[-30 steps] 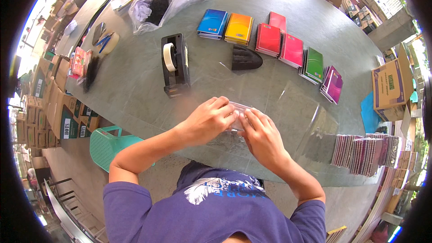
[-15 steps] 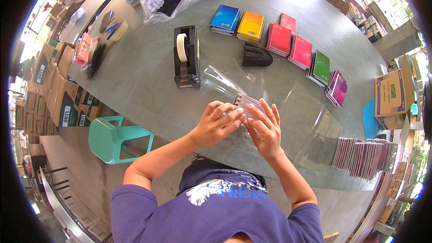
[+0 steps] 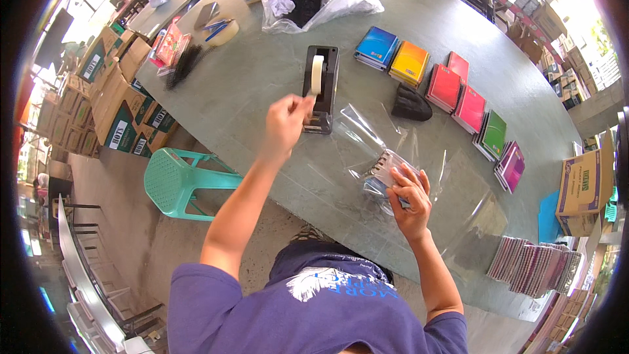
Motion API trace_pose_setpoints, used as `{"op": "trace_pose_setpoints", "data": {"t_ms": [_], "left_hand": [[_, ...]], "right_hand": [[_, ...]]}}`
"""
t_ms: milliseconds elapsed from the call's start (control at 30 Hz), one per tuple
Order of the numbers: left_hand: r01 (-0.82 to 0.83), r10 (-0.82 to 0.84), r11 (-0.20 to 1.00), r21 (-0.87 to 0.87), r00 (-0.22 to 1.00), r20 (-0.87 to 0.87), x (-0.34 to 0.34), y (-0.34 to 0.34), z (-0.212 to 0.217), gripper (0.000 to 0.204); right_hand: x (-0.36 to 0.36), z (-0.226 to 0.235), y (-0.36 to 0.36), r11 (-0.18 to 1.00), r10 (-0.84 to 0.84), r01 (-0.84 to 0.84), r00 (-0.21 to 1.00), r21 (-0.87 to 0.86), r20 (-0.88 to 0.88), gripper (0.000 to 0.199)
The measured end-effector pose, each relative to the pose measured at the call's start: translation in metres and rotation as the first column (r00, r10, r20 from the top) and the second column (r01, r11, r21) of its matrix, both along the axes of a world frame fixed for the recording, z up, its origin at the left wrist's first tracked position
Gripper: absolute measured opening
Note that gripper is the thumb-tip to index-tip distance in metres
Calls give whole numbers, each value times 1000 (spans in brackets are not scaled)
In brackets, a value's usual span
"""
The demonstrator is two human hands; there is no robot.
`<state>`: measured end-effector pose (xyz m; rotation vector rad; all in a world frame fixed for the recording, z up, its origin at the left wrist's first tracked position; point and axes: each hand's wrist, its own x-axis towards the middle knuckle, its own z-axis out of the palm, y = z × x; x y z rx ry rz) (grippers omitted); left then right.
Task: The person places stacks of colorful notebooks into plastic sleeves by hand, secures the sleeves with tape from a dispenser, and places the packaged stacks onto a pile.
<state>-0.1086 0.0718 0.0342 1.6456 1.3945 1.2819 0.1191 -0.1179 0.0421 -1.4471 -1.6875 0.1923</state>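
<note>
Black dispenser point(image 3: 331, 82): stands on the tabletop point(image 3: 249, 78), beyond and to the left of the notebook point(image 3: 385, 162); a pale tape roll point(image 3: 317, 73) is seated in it
Left hand point(image 3: 286, 121): has come off the notebook and is now at the near end of the dispenser; fingers bent and drawn together, slightly blurred; whether they have hold of a strip cannot be told
Right hand point(image 3: 411, 202): partly closed over the right side of the notebook, fingers bent, fingertips on its cover; has hold of it
Notebook position: on the tabletop in front of the person, spiral edge toward the left, set at a slant
Clear film point(image 3: 362, 129): around the notebook, a creased flap rising beyond its spiral edge; how far the film encloses the cover cannot be told
Notebook hold: both hands a moment ago, the right hand alone now; in judgement, this hand alone keeps film and notebook together while the left is at the tape
Black pad point(image 3: 411, 103): on the tabletop, between the notebook and the yellow stack point(image 3: 410, 62)
Notebook row: blue stack point(image 3: 377, 46), yellow, red stack point(image 3: 443, 87), pink stack point(image 3: 469, 110), green stack point(image 3: 493, 134), purple stack point(image 3: 510, 167), curving from far to right
</note>
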Motion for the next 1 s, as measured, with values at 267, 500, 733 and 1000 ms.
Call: {"op": "trace_pose_setpoints", "data": {"t_ms": [267, 500, 733, 1000], "left_hand": [[199, -325, 937, -287, 795, -511, -38, -27, 9, 26], [545, -400, 655, -523, 838, 371, 69, -137, 36, 27], [345, -335, 907, -242, 938, 84, 81, -147, 7, 24], [546, -591, 777, -312, 804, -65, 64, -160, -33, 24]], "right_hand": [[3, -7, 2, 999, -18, 15, 995, 35, 95, 48], [2, -8, 1, 999, 26, -28, 998, 26, 50, 57], [9, 18, -3, 982, 172, -168, 985, -88, 33, 60], [68, 35, 76, 588, -35, -354, 887, -727, -460, 55]]}}
